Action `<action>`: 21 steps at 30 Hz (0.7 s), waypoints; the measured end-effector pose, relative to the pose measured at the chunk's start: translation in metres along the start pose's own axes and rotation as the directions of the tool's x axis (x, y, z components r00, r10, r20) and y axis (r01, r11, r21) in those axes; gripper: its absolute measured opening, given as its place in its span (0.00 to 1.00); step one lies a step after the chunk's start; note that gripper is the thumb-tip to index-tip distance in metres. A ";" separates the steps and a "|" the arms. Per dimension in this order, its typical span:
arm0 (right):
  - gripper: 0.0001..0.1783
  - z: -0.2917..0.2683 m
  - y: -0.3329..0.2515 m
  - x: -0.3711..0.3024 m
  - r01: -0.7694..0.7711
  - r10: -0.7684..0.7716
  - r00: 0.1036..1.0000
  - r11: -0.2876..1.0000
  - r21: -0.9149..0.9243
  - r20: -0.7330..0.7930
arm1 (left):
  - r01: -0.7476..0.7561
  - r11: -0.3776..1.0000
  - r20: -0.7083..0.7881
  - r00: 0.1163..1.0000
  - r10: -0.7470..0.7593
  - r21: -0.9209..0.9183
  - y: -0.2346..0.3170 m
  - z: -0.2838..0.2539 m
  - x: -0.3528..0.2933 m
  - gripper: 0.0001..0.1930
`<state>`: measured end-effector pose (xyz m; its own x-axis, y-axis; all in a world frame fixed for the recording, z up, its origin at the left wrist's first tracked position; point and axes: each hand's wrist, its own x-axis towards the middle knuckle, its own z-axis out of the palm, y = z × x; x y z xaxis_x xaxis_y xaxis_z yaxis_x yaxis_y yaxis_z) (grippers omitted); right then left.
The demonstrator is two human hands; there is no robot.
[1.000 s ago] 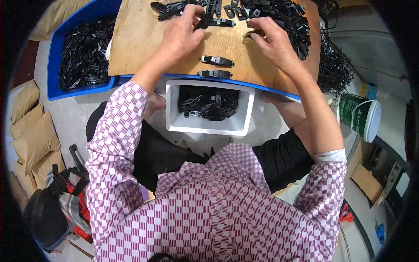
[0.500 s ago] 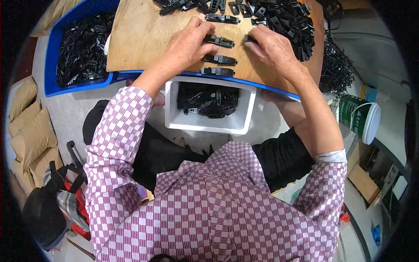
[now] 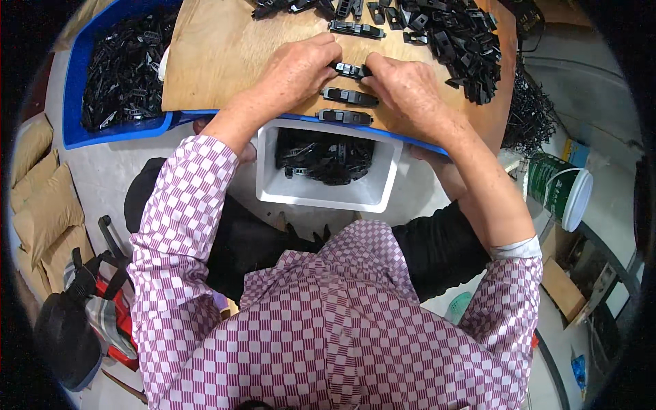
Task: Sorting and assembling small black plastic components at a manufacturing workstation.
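Note:
A long black plastic part (image 3: pixel 351 70) lies crosswise on the wooden tabletop. My left hand (image 3: pixel 301 72) closes its fingertips on the part's left end. At the other end, the thumb and fingers of my right hand (image 3: pixel 408 89) are pinched; any small piece under them is hidden. Just nearer to me lie two similar parts, a middle one (image 3: pixel 350 97) and one by the table edge (image 3: pixel 346 117). Another such part (image 3: pixel 357 29) rests beyond my hands.
Loose small black pieces (image 3: pixel 465 51) are heaped at the table's right. A blue bin (image 3: pixel 167 121) full of black parts stands left. Below the table edge a white box (image 3: pixel 321 198) holds more. A green bucket (image 3: pixel 547 179) and a tangled black heap (image 3: pixel 533 102) are at right.
My right hand has moved left with the small dark piece it held, and now meets the right end of the part at my left hand. My left hand has shifted slightly nearer and right.

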<state>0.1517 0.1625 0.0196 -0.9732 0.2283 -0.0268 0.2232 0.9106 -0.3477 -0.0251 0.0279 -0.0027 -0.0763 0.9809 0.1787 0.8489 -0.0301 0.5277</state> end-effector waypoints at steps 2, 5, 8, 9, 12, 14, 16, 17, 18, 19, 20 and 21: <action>0.11 0.005 -0.003 0.004 -0.011 0.012 1.000 1.000 0.011 -0.020 | 0.003 1.000 0.026 1.000 -0.003 0.011 0.000 -0.001 0.003 0.08; 0.11 0.015 -0.010 0.014 0.050 -0.050 0.997 0.999 0.001 -0.050 | -0.003 1.000 0.017 1.000 0.003 0.002 -0.002 0.001 0.003 0.08; 0.10 0.003 0.003 0.019 0.101 -0.100 0.995 0.995 -0.025 0.030 | 0.006 1.000 0.035 0.999 -0.006 -0.009 -0.001 -0.007 0.005 0.09; 0.09 -0.001 0.009 0.018 0.124 -0.121 0.990 0.992 -0.035 0.078 | 0.014 1.000 0.063 0.998 -0.012 -0.025 0.000 -0.009 0.007 0.09; 0.07 -0.015 0.031 0.015 0.065 -0.113 0.982 0.954 -0.292 -0.149 | 0.028 0.999 0.004 1.000 -0.028 0.036 0.006 -0.013 0.020 0.09; 0.06 -0.016 0.039 0.016 0.012 -0.129 0.958 0.911 -0.413 -0.257 | 0.049 0.982 -0.171 0.985 -0.017 0.182 0.008 -0.009 0.040 0.08; 0.05 -0.009 0.041 0.014 -0.043 -0.103 0.960 0.864 -0.502 -0.260 | 0.015 0.969 -0.174 0.984 0.029 0.246 0.010 0.001 0.050 0.08; 0.05 -0.008 0.043 0.014 -0.070 -0.091 0.960 0.836 -0.543 -0.264 | -0.017 0.950 -0.171 0.982 0.074 0.312 0.010 0.007 0.054 0.08; 0.05 -0.007 0.045 0.014 -0.069 -0.093 0.960 0.835 -0.546 -0.264 | -0.049 0.925 -0.165 0.979 0.119 0.376 0.010 0.010 0.055 0.09; 0.05 -0.007 0.048 0.014 -0.050 -0.105 0.960 0.848 -0.528 -0.260 | -0.048 0.925 -0.168 0.979 0.120 0.377 0.010 0.013 0.053 0.09; 0.05 -0.007 0.050 0.013 -0.030 -0.118 0.959 0.860 -0.509 -0.256 | -0.043 0.930 -0.137 0.986 0.100 0.364 0.009 0.016 0.051 0.09; 0.05 -0.007 0.050 0.013 -0.013 -0.127 0.959 0.873 -0.487 -0.254 | -0.041 0.936 -0.102 0.991 0.081 0.350 0.013 0.016 0.048 0.10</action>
<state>0.1504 0.2135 0.0084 -0.9476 0.1908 0.2561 0.2347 0.9599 0.1531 -0.0094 0.0779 -0.0001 -0.0602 0.9506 0.3045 0.9806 -0.0007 0.1961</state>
